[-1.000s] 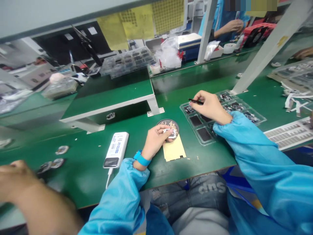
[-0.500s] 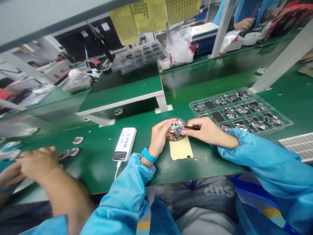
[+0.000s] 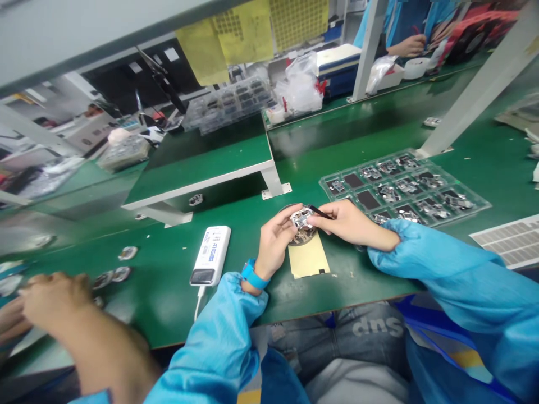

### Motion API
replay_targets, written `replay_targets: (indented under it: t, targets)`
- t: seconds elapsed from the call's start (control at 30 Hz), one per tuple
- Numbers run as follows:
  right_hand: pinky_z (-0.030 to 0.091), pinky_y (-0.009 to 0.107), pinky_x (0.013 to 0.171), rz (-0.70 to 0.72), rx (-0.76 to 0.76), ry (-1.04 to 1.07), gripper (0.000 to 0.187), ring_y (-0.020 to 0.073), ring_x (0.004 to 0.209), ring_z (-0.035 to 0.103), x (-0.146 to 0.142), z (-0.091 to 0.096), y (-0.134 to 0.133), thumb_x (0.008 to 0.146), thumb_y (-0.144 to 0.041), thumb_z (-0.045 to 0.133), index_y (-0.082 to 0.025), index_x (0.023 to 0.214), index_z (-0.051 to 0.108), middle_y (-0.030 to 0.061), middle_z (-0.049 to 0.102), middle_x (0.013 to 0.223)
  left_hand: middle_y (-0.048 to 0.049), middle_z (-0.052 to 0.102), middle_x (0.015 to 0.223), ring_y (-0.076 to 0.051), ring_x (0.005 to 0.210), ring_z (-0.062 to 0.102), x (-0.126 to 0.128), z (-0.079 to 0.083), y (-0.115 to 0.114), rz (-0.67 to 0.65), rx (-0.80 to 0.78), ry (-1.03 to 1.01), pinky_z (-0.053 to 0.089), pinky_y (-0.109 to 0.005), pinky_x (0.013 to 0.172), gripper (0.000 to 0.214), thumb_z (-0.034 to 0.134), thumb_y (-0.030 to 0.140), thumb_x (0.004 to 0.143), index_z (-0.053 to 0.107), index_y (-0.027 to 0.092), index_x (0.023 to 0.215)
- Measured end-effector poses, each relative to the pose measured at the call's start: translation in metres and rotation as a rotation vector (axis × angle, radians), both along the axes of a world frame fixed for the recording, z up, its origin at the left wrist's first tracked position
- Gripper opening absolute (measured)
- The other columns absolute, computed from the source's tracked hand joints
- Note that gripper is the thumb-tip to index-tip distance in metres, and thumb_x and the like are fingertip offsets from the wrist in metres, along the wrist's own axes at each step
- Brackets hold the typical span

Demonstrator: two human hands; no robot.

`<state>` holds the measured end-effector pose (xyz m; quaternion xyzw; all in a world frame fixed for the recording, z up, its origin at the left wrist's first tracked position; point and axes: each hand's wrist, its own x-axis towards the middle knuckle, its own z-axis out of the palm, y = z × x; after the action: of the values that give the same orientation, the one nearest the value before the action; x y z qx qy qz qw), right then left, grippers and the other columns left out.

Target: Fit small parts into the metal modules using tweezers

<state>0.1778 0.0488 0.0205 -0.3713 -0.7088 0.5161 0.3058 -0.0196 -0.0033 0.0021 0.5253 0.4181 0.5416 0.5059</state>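
Note:
My left hand (image 3: 273, 238) pinches a small silver-and-white electronic assembly (image 3: 300, 218) between thumb and fingers. My right hand (image 3: 348, 223) grips a slim black tool (image 3: 320, 212), perhaps tweezers, its end lying against the assembly's upper right edge. The right thumb and fingertips also touch the part. Directly beneath is a round, dark-rimmed holder (image 3: 304, 238), partly hidden by both hands. It overlaps the top of a yellow paper slip (image 3: 309, 259) on the green bench. The tool's working tip is too small to make out.
A clear compartment tray (image 3: 357, 182) with similar assemblies lies right. A white power bank (image 3: 211, 255) with a cable is left, near a low green shelf (image 3: 202, 174). Loose parts (image 3: 122, 274) lie beside a co-worker's hand (image 3: 59, 300). A label sheet (image 3: 507, 241) is far right.
The assembly is now raised and tilted above the round holder in my left fingers. The black tool has turned to a steeper angle. The whole view has shifted slightly.

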Motion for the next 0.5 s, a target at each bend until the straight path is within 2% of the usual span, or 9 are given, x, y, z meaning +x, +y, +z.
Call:
replay_targets:
  t: [0.17, 0.37, 0.5]
  targets:
    - [0.026, 0.026, 0.049, 0.056, -0.026, -0.058, 0.049, 0.0099, 0.051, 0.042, 0.0042, 0.0002, 0.0032, 0.083, -0.061, 0.067, -0.018, 0.061, 0.060, -0.0029, 0.052, 0.053, -0.0121, 0.069, 0.131, -0.028, 0.118, 0.066, 0.0008, 0.0015, -0.0001, -0.035, 0.017, -0.023, 0.051, -0.039, 0.103, 0.043, 0.072, 0.033, 0.085, 0.070, 0.020, 0.126]
    - [0.027, 0.027, 0.051, 0.030, -0.031, -0.066, 0.051, 0.0103, 0.052, 0.042, 0.0045, -0.0009, 0.0039, 0.084, -0.062, 0.065, -0.018, 0.060, 0.058, -0.0032, 0.052, 0.053, -0.0130, 0.067, 0.132, -0.027, 0.117, 0.066, 0.0025, -0.0003, -0.0015, -0.048, 0.020, -0.003, 0.053, -0.039, 0.101, 0.047, 0.074, 0.032, 0.085, 0.067, 0.019, 0.129]
    - [0.028, 0.027, 0.053, 0.021, -0.037, -0.062, 0.051, 0.0104, 0.053, 0.042, 0.0049, -0.0009, 0.0036, 0.085, -0.061, 0.065, -0.018, 0.059, 0.056, -0.0036, 0.051, 0.053, -0.0139, 0.066, 0.133, -0.026, 0.115, 0.067, 0.0055, -0.0006, -0.0038, -0.019, 0.019, 0.086, 0.056, -0.037, 0.097, 0.054, 0.077, 0.032, 0.083, 0.064, 0.019, 0.134]
